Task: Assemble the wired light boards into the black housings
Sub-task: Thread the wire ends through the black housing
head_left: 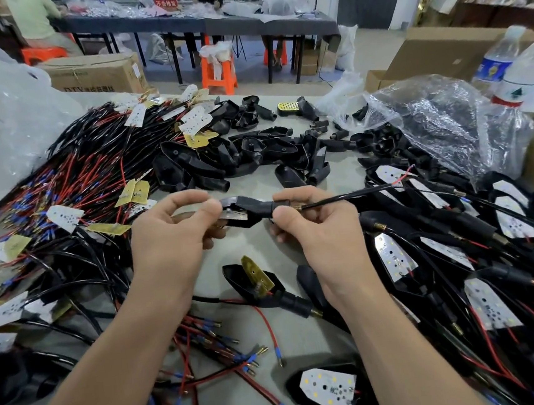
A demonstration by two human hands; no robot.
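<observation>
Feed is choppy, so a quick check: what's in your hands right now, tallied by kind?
housing: 1
board: 1
cable: 1
total: 3
The left hand pinches the housing's wide end, where the board sits. The right hand grips its stem, where the cable comes out.

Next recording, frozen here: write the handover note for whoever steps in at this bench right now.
Left hand pinches the wide end of the held housing; right hand grips its stem, where the wire exits.
Board sits in it, seating unclear.
Done: finished units piled at right.
Left to do: loose wired boards at left, empty housings ahead, one tilted board in a housing near the wrists.
</observation>
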